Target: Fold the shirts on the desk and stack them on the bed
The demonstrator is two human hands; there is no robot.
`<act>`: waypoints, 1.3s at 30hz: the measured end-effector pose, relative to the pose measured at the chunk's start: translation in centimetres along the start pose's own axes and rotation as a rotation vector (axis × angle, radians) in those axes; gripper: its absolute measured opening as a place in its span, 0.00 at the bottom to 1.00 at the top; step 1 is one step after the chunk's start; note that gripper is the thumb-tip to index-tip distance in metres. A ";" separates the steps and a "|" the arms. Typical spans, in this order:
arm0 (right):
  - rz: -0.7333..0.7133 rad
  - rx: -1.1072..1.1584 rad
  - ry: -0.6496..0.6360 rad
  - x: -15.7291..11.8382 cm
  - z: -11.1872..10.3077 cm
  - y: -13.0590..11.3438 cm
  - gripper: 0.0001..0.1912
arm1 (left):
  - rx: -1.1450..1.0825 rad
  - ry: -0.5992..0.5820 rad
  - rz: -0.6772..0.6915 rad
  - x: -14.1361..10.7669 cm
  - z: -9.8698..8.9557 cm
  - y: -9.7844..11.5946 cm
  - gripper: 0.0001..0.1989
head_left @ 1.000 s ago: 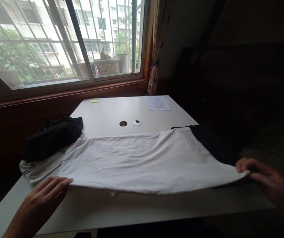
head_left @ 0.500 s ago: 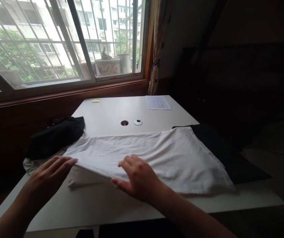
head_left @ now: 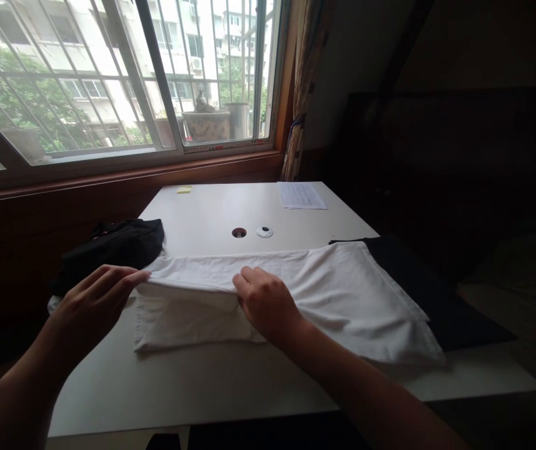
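Head view, clock positions taken from its centre. The white garment (head_left: 333, 300) lies across the white table (head_left: 169, 390) at 6 o'clock, its near edge raised on the left and folded back over a lower layer. The left hand (head_left: 92, 300), at 8 o'clock, has thumb and fingers pinched together on that edge — no gap seen. The right hand (head_left: 270, 306), at 6 o'clock, has its fingers curled closed on the same edge — thumb hidden. Black clothing (head_left: 113, 250) sits bunched at 9 o'clock; dark cloth (head_left: 448, 315) lies flat at 4 o'clock, partly beneath the white garment. Printed sheets (head_left: 302, 195): 2 o'clock.
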State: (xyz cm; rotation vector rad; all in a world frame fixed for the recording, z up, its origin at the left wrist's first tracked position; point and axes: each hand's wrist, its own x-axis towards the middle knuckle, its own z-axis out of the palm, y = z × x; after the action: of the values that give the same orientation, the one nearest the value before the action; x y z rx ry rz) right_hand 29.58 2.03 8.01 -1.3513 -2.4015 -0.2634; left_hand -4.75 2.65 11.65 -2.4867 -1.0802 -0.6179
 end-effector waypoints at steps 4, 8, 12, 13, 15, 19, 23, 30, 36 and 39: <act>-0.070 -0.045 0.142 0.5 -0.4 1.1 0.08 | 0.081 0.060 -0.042 -0.4 -0.1 0.3 0.19; -0.199 0.018 0.120 -0.9 -0.1 0.8 0.05 | 0.136 0.071 -0.044 -2.7 0.2 1.2 0.20; -0.300 0.069 0.005 -4.0 0.9 0.1 0.06 | 0.006 0.013 0.003 -6.9 1.4 2.6 0.18; -0.319 0.080 -0.022 -4.8 1.2 0.0 0.06 | -0.031 -0.007 0.001 -8.1 1.8 3.0 0.17; -0.350 0.097 -0.071 -6.3 1.8 -0.1 0.06 | -0.069 -0.058 -0.022 -10.2 2.6 3.8 0.17; -0.319 0.113 -0.111 -8.6 2.8 0.1 0.05 | -0.046 -0.128 -0.065 -12.3 4.1 5.4 0.19; -0.251 0.107 -0.078 -10.3 3.0 1.1 0.07 | -0.001 -0.169 -0.066 -11.6 5.7 6.6 0.21; 0.002 0.043 -0.023 -14.7 0.7 5.5 0.22 | -0.043 -0.081 0.013 -9.1 5.0 6.1 0.12; 0.095 -0.101 0.010 -19.1 -1.7 11.3 0.18 | -0.014 -0.041 -0.059 -8.3 3.1 3.9 0.12; 0.082 -0.159 -0.026 -21.2 -2.4 13.9 0.15 | 0.009 -0.101 -0.105 -7.1 2.5 2.8 0.16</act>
State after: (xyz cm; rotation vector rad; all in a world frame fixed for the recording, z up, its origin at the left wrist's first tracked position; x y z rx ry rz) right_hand 51.99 -8.10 1.37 -1.5272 -2.3828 -0.4246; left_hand -6.44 -2.15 5.38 -2.4897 -1.2546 -0.5207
